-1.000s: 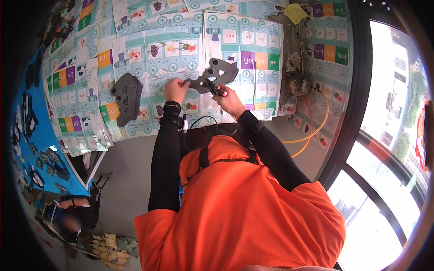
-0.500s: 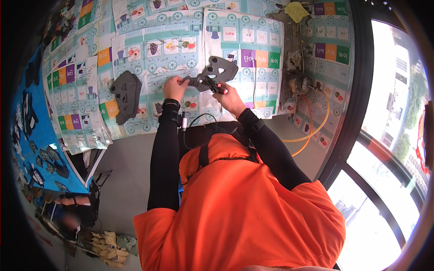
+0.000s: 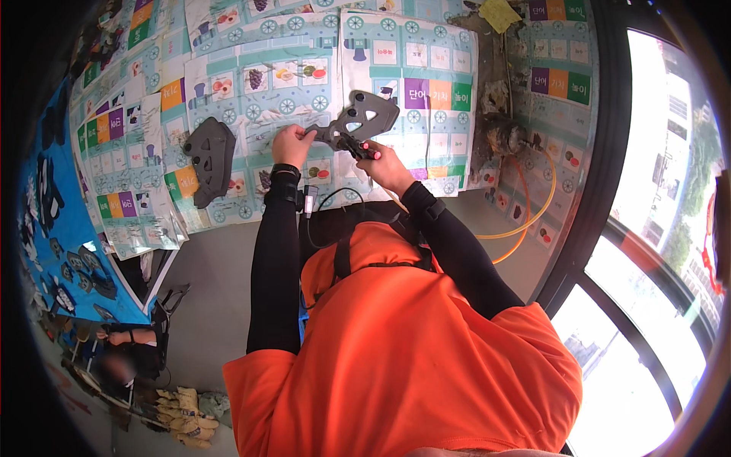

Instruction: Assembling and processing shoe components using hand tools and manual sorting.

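A dark grey flat part with triangular cut-outs (image 3: 371,113) lies tilted on the paper-covered table. My left hand (image 3: 292,145) is closed, pinching the narrow end of this part between thumb and fingers. In my right hand (image 3: 388,169) is a small black hand tool with pink-red ends (image 3: 358,148), its exact kind unclear. The tool's front is at the part's narrow section; whether they touch I cannot tell. Left of my hands lies a second dark grey part (image 3: 212,161), with round knobs along its edge.
Printed paper sheets (image 3: 289,76) cover the table. Yellow and orange hoses (image 3: 525,228) hang near a dirty metal fitting (image 3: 502,139) on the right. A blue sheet with several dark parts (image 3: 114,293) is at left, a person (image 3: 141,335) below it. Windows (image 3: 655,152) stand at right.
The part with cut-outs, both hands and the tool have shifted very slightly in view. The grips stay the same. At lower left, the other person's arm has moved a little.
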The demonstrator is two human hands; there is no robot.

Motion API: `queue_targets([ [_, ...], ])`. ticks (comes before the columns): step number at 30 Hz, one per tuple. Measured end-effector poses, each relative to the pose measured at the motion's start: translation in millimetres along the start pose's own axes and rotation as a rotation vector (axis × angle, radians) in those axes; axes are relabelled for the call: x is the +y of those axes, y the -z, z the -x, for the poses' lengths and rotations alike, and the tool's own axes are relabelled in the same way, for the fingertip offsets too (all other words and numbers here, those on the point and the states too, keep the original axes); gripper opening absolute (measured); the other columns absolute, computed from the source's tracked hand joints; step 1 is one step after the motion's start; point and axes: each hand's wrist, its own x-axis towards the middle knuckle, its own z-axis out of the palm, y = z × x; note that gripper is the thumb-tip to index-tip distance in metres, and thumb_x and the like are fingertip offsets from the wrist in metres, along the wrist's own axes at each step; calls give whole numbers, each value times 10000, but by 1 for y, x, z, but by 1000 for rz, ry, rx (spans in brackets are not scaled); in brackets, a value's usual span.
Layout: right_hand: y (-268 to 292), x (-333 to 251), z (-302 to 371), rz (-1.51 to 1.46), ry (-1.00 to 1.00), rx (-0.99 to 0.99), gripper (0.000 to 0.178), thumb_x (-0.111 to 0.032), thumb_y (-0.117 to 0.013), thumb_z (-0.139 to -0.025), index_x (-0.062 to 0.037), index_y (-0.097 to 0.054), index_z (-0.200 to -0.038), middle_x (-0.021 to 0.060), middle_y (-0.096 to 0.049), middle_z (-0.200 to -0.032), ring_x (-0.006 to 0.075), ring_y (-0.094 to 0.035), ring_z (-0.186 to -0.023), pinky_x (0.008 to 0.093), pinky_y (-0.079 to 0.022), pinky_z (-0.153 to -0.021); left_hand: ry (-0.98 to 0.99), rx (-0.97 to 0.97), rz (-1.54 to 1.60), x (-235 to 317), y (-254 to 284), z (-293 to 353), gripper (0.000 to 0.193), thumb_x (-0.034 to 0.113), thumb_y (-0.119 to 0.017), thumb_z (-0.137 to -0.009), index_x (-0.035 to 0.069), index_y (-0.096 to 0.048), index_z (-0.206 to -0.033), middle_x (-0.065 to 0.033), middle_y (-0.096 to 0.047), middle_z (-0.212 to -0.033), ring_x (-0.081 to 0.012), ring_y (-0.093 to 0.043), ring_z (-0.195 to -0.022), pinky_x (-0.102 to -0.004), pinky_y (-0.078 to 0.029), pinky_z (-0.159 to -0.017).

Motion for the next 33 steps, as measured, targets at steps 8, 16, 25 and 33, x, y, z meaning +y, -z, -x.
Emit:
queue_targets([
  [8,7,7,4,-55,-14,38,271,-160,-594,-708,-4,-555,-926,223,-596,-807,384,-571,-789,387,-442,-714,-9,1,-16,-3,-2,0,304,324,-712,-687,39,-616,-731,-64,-623,-655,-211,-594,-587,-313,-461,-561],
  [16,11,31,1,-98,-28,107,324,-177,-605,-707,7,-556,-969,212,-604,-801,362,-585,-780,375,-444,-718,15,-19,3,-1,1,0,320,343,-707,-688,41,-613,-733,-59,-622,-663,-213,-592,-597,-313,-458,-564],
  [25,23,51,-4,-190,-60,151,352,-172,-612,-704,13,-558,-999,212,-612,-820,365,-581,-782,369,-448,-725,-6,14,19,1,0,0,299,307,-721,-674,35,-603,-705,-81,-613,-657,-235,-588,-590,-334,-452,-558],
  [33,39,49,-3,-291,-76,180,282,-130,-593,-722,23,-566,-957,98,-578,-669,169,-527,-580,303,-436,-578,25,-1,27,0,2,1,303,313,-718,-683,35,-603,-716,-69,-614,-645,-206,-586,-572,-310,-453,-550],
])
